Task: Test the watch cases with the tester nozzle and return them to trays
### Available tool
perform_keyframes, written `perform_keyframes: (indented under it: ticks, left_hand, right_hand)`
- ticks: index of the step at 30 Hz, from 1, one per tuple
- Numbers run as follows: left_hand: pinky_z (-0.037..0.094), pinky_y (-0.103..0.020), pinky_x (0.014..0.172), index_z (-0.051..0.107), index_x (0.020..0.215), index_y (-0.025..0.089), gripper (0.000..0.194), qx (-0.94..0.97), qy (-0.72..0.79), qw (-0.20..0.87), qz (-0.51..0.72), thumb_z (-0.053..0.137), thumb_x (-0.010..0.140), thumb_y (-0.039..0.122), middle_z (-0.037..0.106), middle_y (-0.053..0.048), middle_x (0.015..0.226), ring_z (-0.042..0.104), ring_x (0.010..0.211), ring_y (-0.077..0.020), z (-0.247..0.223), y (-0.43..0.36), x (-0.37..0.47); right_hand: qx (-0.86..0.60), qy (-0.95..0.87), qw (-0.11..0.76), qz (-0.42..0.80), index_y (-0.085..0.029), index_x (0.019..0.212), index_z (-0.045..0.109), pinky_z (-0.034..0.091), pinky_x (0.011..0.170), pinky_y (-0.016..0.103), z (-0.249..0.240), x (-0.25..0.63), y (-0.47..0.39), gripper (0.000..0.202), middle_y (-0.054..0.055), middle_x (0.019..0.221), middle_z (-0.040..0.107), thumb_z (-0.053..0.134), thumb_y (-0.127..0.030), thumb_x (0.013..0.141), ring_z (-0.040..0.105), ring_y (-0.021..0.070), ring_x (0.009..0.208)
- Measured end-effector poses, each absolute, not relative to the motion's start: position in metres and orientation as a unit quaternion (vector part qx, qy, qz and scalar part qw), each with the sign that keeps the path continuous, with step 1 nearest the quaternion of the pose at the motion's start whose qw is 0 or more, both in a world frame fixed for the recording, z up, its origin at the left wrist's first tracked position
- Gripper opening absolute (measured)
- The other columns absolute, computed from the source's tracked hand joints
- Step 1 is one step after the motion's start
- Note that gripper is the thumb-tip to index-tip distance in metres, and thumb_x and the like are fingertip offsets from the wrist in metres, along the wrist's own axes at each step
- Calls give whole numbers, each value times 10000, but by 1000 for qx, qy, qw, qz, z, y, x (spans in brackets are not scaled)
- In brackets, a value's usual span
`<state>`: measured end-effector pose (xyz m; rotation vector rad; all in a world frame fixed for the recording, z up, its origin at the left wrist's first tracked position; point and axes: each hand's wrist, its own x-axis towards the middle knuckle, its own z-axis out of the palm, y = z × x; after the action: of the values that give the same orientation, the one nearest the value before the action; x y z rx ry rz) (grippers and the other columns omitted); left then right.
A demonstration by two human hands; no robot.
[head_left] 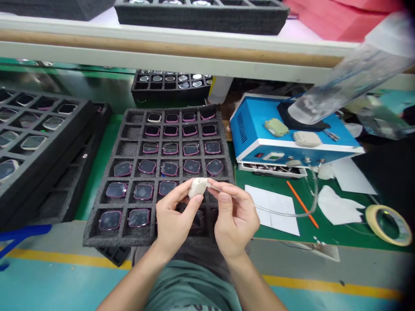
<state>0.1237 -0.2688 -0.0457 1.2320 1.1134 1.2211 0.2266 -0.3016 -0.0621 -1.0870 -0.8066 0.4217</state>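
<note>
Between the fingers and thumb of my left hand (177,214) is a small off-white watch case (197,187), tilted on its side. My right hand (235,216) pinches the end of a thin clear tube (275,212) against the right side of that case. Whether the tube's tip sits inside a hole there, I cannot tell. The tube curves right and up to a blue machine (256,121). Below both hands lies a black foam tray (106,183) with several purple-rimmed square watches (143,191) in its compartments; my hands hide some of the front ones.
A beige case (307,138), a greenish case (276,127) and a clear cylinder (311,103) stand on the machine. White paper (272,207), an orange stick (302,204) and a tape roll (371,216) lie at right. More foam trays (65,142) are stacked left; a shelf edge (194,49) crosses above.
</note>
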Motion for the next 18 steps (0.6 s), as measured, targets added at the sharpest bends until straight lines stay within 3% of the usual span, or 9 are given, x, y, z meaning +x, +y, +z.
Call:
perform_keyframes:
  ticks: [18]
  left_hand:
    - [636, -280, 765, 835, 1161, 226, 324, 526, 466, 497, 510, 845, 839, 259, 832, -71, 1124, 793, 923, -231, -45, -269, 125]
  right_hand:
    - [-500, -369, 757, 201, -236, 1074, 703, 717, 869, 404, -61, 227, -301, 99, 59, 1076, 769, 625, -199, 1024, 791, 218, 1069]
